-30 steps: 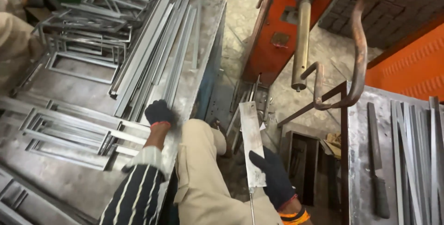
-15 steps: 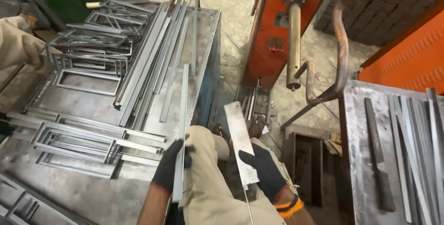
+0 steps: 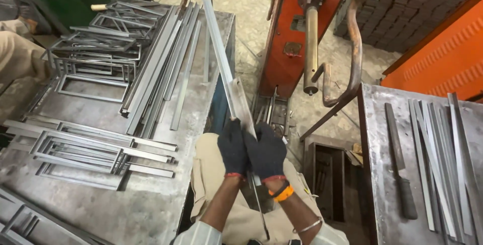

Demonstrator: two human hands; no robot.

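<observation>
Both my hands wear dark gloves and meet over my lap. My left hand grips a long thin metal strip that slants up and away over the left table's edge. My right hand holds a shorter, wider flat metal strip pressed against the long one. The two strips lie side by side between my palms. A thin rod end sticks out below my hands over my beige trousers.
The left steel table carries loose long strips and stacked rectangular metal frames. An orange machine with a brass arm stands ahead. The right table holds several strips and a file. Another person's arm shows at far left.
My left hand lifted a long strip off the left table and brought it to my lap. My right hand's wider strip now meets it, hands together.
</observation>
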